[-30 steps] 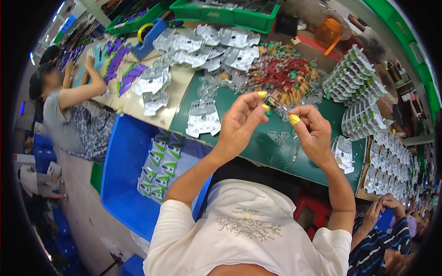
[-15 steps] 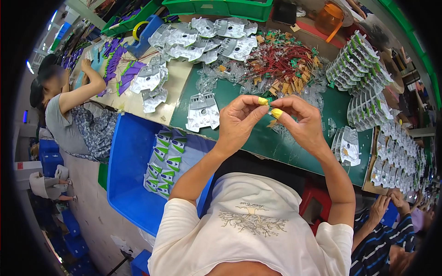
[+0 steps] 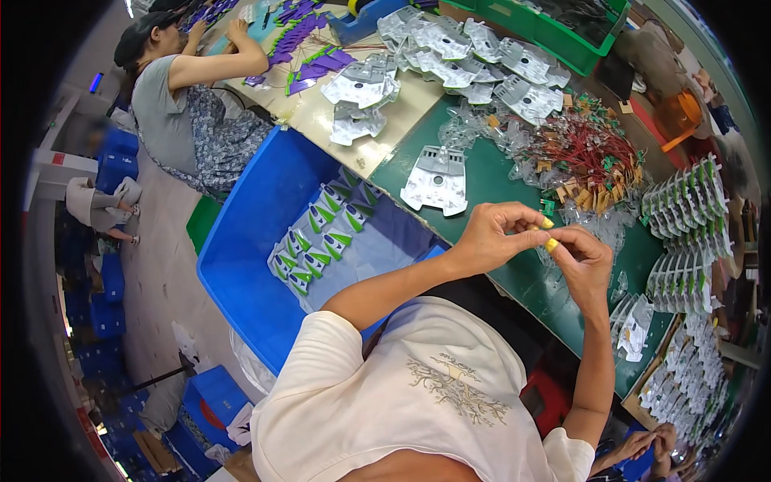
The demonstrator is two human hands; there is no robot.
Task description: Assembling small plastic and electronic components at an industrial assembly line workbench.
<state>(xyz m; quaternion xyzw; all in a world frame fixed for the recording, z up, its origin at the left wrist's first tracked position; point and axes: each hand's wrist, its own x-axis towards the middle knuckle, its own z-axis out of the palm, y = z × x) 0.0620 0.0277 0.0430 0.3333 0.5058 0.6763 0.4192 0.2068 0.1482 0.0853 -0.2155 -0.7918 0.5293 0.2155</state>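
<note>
My left hand point(image 3: 494, 234) and my right hand point(image 3: 585, 263) meet fingertip to fingertip above the green table top point(image 3: 514, 281). Yellow finger covers sit on the tips of both hands. Both pinch a small part point(image 3: 547, 212) between them; it is too small to make out beyond a hint of green. A grey moulded plastic tray piece point(image 3: 438, 181) lies on the table just left of my left hand. Behind my hands lies a tangle of red wires with small connectors point(image 3: 590, 153).
A blue bin point(image 3: 257, 233) at my left holds green-and-white wedge parts point(image 3: 321, 237). Grey tray pieces point(image 3: 482, 56) cover the far table. Stacked green-and-white packs point(image 3: 691, 205) line the right. A green crate point(image 3: 562, 32) stands behind. A co-worker point(image 3: 173, 104) handles purple pieces point(image 3: 309, 36).
My hands were apart a second ago; they have come together at the fingertips. The view has tilted, so the table and bin now sit further right and lower.
</note>
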